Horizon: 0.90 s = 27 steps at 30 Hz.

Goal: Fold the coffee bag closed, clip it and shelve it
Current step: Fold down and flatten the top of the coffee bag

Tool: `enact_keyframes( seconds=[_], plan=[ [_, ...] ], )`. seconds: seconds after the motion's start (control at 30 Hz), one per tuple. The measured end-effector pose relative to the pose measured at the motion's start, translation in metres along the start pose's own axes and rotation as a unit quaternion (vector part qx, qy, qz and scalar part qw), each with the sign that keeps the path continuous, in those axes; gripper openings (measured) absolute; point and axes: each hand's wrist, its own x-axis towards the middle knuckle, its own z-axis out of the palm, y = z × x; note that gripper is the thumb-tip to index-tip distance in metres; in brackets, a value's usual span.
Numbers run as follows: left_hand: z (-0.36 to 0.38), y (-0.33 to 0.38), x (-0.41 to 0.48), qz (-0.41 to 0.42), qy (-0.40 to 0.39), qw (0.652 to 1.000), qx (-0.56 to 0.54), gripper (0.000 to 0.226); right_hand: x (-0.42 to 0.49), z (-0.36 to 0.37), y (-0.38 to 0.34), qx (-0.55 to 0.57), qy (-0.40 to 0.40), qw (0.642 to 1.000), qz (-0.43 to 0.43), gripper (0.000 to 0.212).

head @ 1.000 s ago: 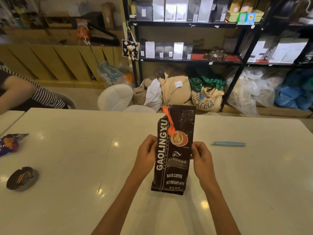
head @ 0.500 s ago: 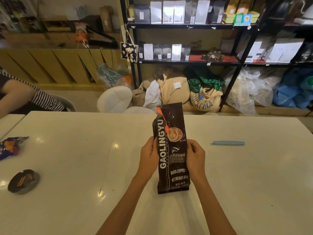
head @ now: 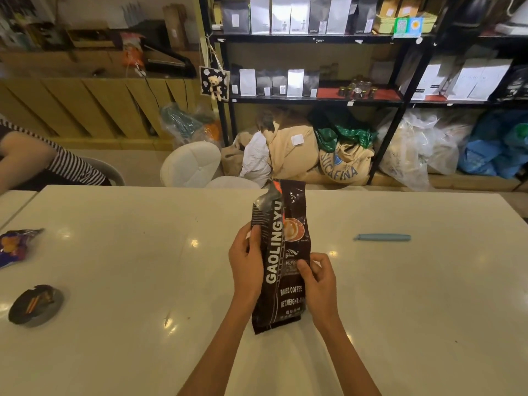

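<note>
Both hands, left hand (head: 246, 262) and right hand (head: 319, 282), close their grip around the tall, glossy dark-brown foil coffee bag (head: 281, 254) standing upright on the smooth white tabletop (head: 120, 281), its crinkled top unfolded.

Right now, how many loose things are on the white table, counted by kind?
Coffee bag: 1, held upright by both hands
Blue clip: 1
Snack wrapper: 1
Dark ashtray: 1
Total: 4

The right hand (head: 318, 284) hides part of the coffee bag (head: 281, 252) print.
</note>
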Motion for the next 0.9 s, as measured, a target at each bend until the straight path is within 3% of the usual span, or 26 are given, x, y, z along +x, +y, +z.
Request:
enact_keyframes(
  seconds=[0.1,0.17,0.37,0.53,0.63,0.67,0.73,0.83,0.9],
  plan=[
    [-0.002,-0.007,-0.013,-0.109,-0.172,0.976,-0.073,0.035,0.002,-0.005,0.000,0.036,0.064,0.997,0.016,0.009],
    [-0.004,-0.019,-0.027,-0.135,-0.238,0.959,-0.070,0.032,0.004,-0.007,-0.002,0.034,0.096,0.995,0.006,0.007],
    [-0.009,-0.030,-0.032,-0.170,-0.136,0.973,-0.076,0.017,-0.004,-0.002,0.002,0.038,0.044,0.998,0.015,0.014],
    [-0.011,-0.027,-0.029,-0.132,-0.221,0.961,-0.097,0.043,-0.003,-0.004,-0.003,-0.023,-0.021,0.999,-0.028,0.038],
    [-0.005,-0.025,-0.030,-0.051,-0.160,0.985,-0.033,0.019,0.001,-0.009,-0.006,-0.060,-0.024,0.997,-0.050,0.027],
    [-0.005,-0.024,-0.029,-0.035,-0.146,0.988,-0.027,0.021,0.001,-0.009,-0.009,-0.059,-0.017,0.997,-0.054,0.019],
    [-0.007,-0.022,-0.025,-0.034,-0.165,0.985,-0.031,0.027,0.004,-0.009,-0.012,-0.036,0.016,0.997,-0.069,0.005],
    [-0.008,-0.021,-0.021,-0.072,-0.169,0.980,-0.082,0.023,0.010,-0.009,-0.016,-0.004,0.031,0.996,-0.078,0.013],
    [-0.005,-0.018,-0.021,-0.080,-0.160,0.979,-0.092,0.022,0.011,-0.008,-0.013,0.028,0.032,0.998,-0.037,0.010]
  ],
)
